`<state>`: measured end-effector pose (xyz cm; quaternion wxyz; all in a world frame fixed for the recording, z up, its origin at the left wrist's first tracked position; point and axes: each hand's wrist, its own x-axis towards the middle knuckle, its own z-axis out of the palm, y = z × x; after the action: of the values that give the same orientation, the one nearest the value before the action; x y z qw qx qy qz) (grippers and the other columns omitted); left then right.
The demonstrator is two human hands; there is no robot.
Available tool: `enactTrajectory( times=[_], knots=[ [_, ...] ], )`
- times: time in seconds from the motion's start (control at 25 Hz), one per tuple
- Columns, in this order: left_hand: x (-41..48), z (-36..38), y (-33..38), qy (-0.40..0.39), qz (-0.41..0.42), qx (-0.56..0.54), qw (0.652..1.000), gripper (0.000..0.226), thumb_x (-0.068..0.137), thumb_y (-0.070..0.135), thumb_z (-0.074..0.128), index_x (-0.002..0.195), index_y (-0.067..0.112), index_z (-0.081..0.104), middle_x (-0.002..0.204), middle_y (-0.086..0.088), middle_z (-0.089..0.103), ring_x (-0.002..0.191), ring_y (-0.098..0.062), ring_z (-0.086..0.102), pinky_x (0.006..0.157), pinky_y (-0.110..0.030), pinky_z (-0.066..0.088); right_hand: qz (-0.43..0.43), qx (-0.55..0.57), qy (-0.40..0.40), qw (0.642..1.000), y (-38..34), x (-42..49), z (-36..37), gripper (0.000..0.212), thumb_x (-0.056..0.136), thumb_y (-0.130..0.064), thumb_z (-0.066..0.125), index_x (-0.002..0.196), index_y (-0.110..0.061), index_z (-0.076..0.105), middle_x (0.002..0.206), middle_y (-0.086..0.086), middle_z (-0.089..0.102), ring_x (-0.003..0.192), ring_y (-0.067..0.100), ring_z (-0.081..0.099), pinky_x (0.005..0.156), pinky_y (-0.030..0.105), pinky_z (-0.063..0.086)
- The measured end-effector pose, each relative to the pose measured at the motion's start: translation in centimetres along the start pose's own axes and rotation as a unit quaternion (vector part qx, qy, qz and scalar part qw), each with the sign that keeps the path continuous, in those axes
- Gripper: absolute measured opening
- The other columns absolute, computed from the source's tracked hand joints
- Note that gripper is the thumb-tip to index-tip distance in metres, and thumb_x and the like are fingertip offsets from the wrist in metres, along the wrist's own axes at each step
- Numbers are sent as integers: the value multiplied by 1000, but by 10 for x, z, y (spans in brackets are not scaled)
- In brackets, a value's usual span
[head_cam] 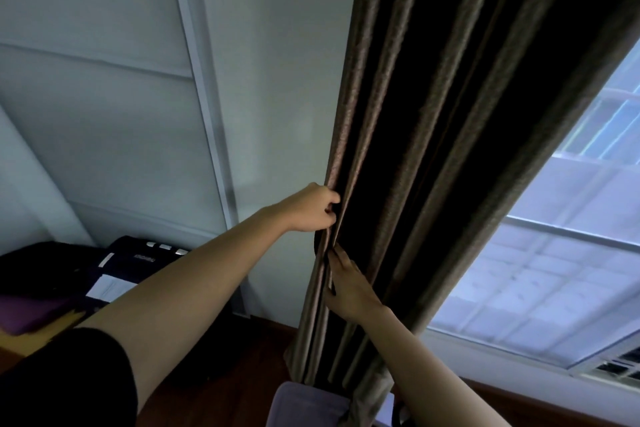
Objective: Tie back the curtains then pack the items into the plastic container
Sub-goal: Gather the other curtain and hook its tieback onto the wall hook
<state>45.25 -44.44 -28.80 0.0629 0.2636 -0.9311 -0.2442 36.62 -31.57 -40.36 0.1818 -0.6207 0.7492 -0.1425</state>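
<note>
A dark brown curtain (433, 121) hangs in gathered folds from the top of the view down to the floor, drawn to the left of the window. My left hand (313, 208) is closed on the curtain's left edge at mid height. Just below it, my right hand (346, 282) presses its fingers into the same folds and grips them. No tie-back and no plastic container is in sight.
A pale wall (138, 114) with panel seams fills the left. The bright window (554, 270) is at the right. Dark bags and a purple item (31, 312) lie at lower left. A grey-purple cushion (308, 406) sits at the bottom on the wooden floor.
</note>
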Motion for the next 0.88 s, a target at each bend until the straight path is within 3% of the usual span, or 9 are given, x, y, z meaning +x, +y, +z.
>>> enactTrajectory(
  times=[0.16, 0.28, 0.32, 0.4, 0.44, 0.48, 0.6, 0.76, 0.88],
  knots=[
    [-5, 1, 5, 13, -3, -17, 1000, 40, 83, 36, 66, 62, 6, 47, 54, 0, 41, 45, -12, 36, 47, -25, 28, 6, -2, -22, 1000, -5, 1, 4, 84, 85, -26, 56, 151, -18, 5, 160, 2, -3, 139, 32, 24, 113, 39, 29],
    [-3, 6, 3, 60, 3, 7, 998, 40, 87, 22, 63, 56, 11, 39, 53, 0, 39, 44, -13, 37, 44, -24, 27, -13, -38, -25, 999, -2, -6, -10, 78, 83, -29, 59, 149, -16, 20, 160, 6, -1, 141, 34, 20, 115, 39, 24],
    [-3, 9, 1, 69, -1, 5, 998, 37, 87, 17, 61, 56, 10, 40, 55, -2, 42, 46, -15, 40, 45, -25, 29, -25, -52, 45, 997, -2, -8, -17, 69, 82, -27, 60, 144, -14, 34, 160, 10, 4, 142, 35, 19, 116, 39, 20],
    [-2, 14, -2, 73, -8, -9, 997, 25, 86, 15, 61, 65, 2, 52, 63, -9, 53, 53, -22, 52, 51, -31, 40, -4, -41, 261, 964, -7, -13, -38, 51, 78, -20, 63, 128, -14, 55, 155, 20, 15, 139, 39, 24, 114, 38, 19],
    [-2, 15, -2, 76, -6, -18, 997, 22, 85, 17, 62, 74, -1, 57, 69, -11, 58, 58, -25, 58, 55, -34, 45, 22, -9, 348, 937, -11, -12, -51, 50, 77, -18, 64, 126, -15, 57, 153, 23, 16, 138, 40, 25, 112, 38, 21],
    [-2, 15, -1, 80, -4, -24, 997, 23, 85, 20, 62, 79, -2, 59, 73, -12, 61, 62, -26, 61, 58, -35, 48, 41, 20, 386, 921, -16, -9, -66, 53, 77, -18, 65, 129, -16, 54, 153, 24, 12, 139, 41, 21, 112, 38, 21],
    [-2, 11, 7, 127, 8, -27, 992, 26, 85, 24, 63, 71, 5, 53, 70, -10, 58, 59, -23, 58, 53, -30, 44, 75, 32, 373, 924, -19, 9, -110, 63, 81, -21, 64, 139, -13, 43, 154, 25, 1, 138, 42, 16, 114, 41, 21],
    [-9, 16, 9, 192, 20, -17, 981, 22, 86, 17, 60, 73, 7, 46, 70, -10, 54, 60, -22, 52, 54, -26, 33, 48, 49, 297, 953, -1, 17, -110, 66, 84, -15, 59, 144, -3, 32, 148, 24, 28, 134, 38, 35, 112, 43, 31],
    [-9, 19, 9, 166, 22, -30, 985, 15, 90, 14, 55, 80, 9, 45, 71, -4, 52, 60, -18, 50, 56, -25, 33, 24, 17, 203, 979, 14, 4, -69, 71, 82, -12, 56, 146, -5, 27, 148, 18, 29, 132, 33, 38, 111, 42, 34]
  ],
)
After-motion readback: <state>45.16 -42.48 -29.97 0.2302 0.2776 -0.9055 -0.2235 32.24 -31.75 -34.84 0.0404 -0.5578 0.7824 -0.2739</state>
